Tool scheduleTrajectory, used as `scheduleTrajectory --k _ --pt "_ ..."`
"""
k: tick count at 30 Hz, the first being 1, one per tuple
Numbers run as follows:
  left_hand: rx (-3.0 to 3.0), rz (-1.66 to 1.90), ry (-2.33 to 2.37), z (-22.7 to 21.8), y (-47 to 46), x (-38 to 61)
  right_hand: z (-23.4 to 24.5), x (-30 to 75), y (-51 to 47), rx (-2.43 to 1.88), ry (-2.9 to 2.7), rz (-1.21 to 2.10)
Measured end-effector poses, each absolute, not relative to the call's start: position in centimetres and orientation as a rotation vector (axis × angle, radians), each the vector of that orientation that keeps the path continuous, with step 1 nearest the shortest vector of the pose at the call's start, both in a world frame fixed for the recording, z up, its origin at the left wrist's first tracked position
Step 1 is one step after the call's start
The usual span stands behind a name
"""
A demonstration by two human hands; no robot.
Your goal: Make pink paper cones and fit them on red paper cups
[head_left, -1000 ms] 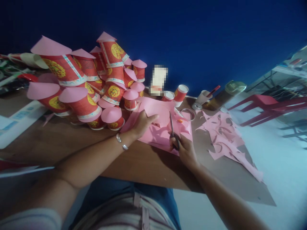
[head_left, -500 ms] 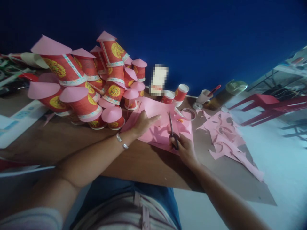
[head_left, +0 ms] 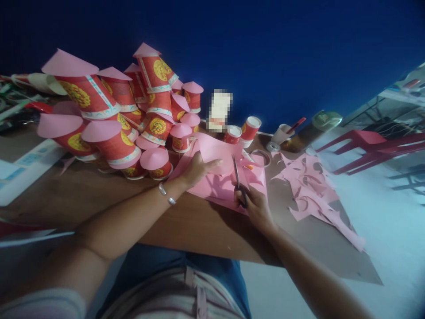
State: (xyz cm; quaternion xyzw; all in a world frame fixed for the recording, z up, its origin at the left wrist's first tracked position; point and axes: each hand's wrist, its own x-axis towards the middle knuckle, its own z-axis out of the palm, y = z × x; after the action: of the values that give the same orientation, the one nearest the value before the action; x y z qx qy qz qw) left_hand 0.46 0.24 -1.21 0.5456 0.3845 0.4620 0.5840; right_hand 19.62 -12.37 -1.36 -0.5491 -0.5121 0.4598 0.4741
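Observation:
My left hand (head_left: 199, 169) grips a sheet of pink paper (head_left: 217, 155), thumb on top and the other fingers hidden beneath it. In my right hand (head_left: 255, 204) is a pair of scissors (head_left: 240, 188) with black handles, its blades pointing away from me at the sheet's right edge. Under both hands lies more pink paper (head_left: 212, 192), flat on the brown table (head_left: 199, 226). To the left stands a stack of red paper cups (head_left: 109, 141) with yellow emblems, each topped by a pink paper cone (head_left: 155, 158).
Pink paper scraps (head_left: 308, 186) spread over the table's right side. Behind the sheet stand two red cups (head_left: 251, 128), a tape roll (head_left: 260, 158) and a white cup (head_left: 282, 134) holding a red-handled tool. A bottle (head_left: 312, 130) and a red plastic stool (head_left: 368, 139) are farther right.
My left hand and the pink sheet have shifted very slightly to the left. The scissors and my right hand stay nearly in place.

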Motion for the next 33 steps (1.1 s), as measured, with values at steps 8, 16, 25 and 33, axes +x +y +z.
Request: scheduleTrajectory --k 8,16,25,33 --pt "1.319 1.016 0.898 0.0 -0.1 0.5 -1.5 19.8 -12.3 -1.36 -1.251 1.13" --pt "1.361 0.997 0.815 0.2 0.0 0.4 -1.3 19.9 -12.2 -1.379 -1.251 1.137" --pt "1.353 0.99 0.79 0.4 0.0 0.3 -1.0 19.9 -12.3 -1.369 -1.282 1.122" --pt "1.36 1.045 0.862 0.4 0.2 0.3 -1.1 19.9 -12.3 -1.371 -1.289 1.111"
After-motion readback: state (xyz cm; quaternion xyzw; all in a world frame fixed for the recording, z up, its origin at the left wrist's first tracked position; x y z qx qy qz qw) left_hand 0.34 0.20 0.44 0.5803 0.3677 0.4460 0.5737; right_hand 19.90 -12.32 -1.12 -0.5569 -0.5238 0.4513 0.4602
